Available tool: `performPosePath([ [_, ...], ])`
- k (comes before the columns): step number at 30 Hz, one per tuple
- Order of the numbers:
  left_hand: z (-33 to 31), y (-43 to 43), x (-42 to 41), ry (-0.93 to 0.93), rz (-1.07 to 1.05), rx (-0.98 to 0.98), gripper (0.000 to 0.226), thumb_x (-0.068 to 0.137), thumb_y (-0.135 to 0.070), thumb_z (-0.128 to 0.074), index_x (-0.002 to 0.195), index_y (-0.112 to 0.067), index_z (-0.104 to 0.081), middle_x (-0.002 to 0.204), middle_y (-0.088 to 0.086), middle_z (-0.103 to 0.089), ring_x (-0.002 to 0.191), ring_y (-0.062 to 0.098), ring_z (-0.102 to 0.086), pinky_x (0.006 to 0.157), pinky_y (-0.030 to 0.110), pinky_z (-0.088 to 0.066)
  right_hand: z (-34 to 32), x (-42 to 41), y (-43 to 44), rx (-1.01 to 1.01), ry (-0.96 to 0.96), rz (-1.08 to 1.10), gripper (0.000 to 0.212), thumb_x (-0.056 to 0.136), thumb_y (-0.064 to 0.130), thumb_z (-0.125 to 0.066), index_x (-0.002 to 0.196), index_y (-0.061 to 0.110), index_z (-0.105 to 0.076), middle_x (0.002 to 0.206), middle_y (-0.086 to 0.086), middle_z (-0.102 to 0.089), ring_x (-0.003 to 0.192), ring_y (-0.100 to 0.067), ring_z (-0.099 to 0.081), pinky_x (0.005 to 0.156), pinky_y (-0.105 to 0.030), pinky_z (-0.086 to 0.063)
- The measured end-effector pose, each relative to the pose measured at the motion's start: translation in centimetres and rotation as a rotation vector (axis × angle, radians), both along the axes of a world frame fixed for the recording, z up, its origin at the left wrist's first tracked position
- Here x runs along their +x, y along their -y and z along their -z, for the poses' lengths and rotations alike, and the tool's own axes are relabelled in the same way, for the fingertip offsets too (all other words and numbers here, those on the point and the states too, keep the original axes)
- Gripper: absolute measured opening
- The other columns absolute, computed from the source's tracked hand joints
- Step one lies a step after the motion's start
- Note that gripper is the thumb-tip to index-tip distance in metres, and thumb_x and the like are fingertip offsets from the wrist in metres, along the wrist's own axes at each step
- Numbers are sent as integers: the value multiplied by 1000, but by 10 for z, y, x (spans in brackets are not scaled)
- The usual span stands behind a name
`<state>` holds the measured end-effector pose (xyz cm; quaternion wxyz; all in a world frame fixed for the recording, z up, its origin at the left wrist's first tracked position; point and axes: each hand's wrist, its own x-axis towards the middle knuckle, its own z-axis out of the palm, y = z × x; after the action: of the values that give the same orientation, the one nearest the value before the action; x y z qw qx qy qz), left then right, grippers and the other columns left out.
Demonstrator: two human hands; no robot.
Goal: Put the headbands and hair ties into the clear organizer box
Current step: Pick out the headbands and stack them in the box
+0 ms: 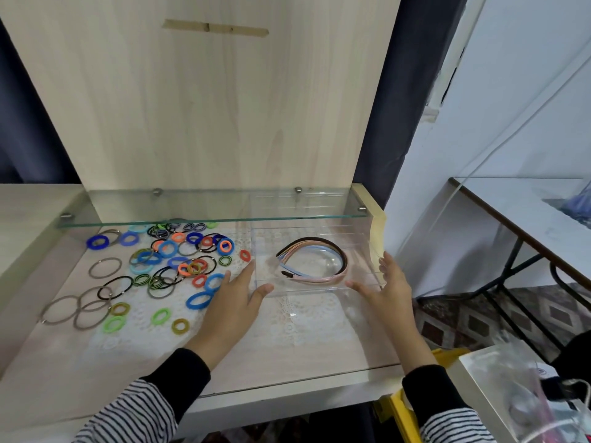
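You were in what looked like a room of a home, at a dressing-table nook. The pale wooden panelled unit (208, 123) filled the upper middle of the frame, with a clear glass shelf (208, 214) across it and a white lace mat (297, 318) on its top. Coloured elastic hair ties (166, 251) lay strewn at left. A dark blue curtain (393, 107), a white painted wall (511, 123), a white-topped table on black metal legs (527, 215) and a diamond-patterned floor (463, 321) stood at right.

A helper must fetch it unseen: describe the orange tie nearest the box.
Find the clear box under the glass shelf, headbands inside. Just outside its left wall lies a small orange tie. It sits alone at the pile's right edge, closer to the box than any other tie.
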<state>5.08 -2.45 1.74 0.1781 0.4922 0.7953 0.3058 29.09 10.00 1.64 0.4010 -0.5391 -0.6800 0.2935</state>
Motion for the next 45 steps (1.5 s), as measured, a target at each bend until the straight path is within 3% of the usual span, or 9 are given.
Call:
performPosePath([
  [12,-7,-8,-4,4,8,52,72,92,-57,-43,153,-25,-23,156,3,-34,148,25,-20,117,42,-28,-14,-2,-5,32,-59,-5,99,65,35,-84,145,16,-31,141,-8,-46,128,-21,-44,100,-30,-36],
  [21,-10,-11,-13,1,6,98,85,80,-70,-33,151,-22,-31,153,4,-40,145,25,-29,114,47,-33,-16,-9,-9,32,-53,13,100,64,39,-84,145,16,-31,139,-8,-47,127,-22,-45,103,-37,-39],
  [29,-7,-8,-9,21,-11,148,81,82,-66,-38,151,-23,-31,151,4,-42,141,26,-36,112,45,-37,-12,-7,-9,52,-69,8,98,63,41,-84,144,17,-33,140,-7,-46,127,-21,-45,103,-36,-40],
  [33,-1,-10,-9,28,-15,182,72,89,-54,-50,150,-20,-32,152,3,-41,141,21,-36,114,35,-34,-8,-7,-10,55,-82,7,97,63,41,-83,143,17,-34,141,-6,-46,128,-20,-45,105,-37,-40],
  [36,-2,-15,-10,18,-23,174,72,89,-55,-50,149,-19,-34,151,4,-42,141,22,-37,114,36,-33,-8,-10,-14,50,-85,6,96,64,40,-84,144,18,-34,141,-6,-46,128,-21,-45,105,-38,-40],
  [42,-2,-31,-21,55,-30,156,69,90,-54,-52,148,-19,-37,143,5,-52,132,22,-47,107,38,-41,-11,-20,-30,58,-95,-7,96,65,33,-85,144,14,-33,141,-8,-46,129,-22,-43,106,-39,-39],
  [45,-3,-37,-22,89,-55,181,67,91,-48,-58,147,-17,-40,141,5,-54,130,21,-49,104,32,-39,-11,-24,-39,51,-87,-9,100,63,35,-86,144,15,-30,140,-7,-47,128,-22,-45,104,-40,-40],
])
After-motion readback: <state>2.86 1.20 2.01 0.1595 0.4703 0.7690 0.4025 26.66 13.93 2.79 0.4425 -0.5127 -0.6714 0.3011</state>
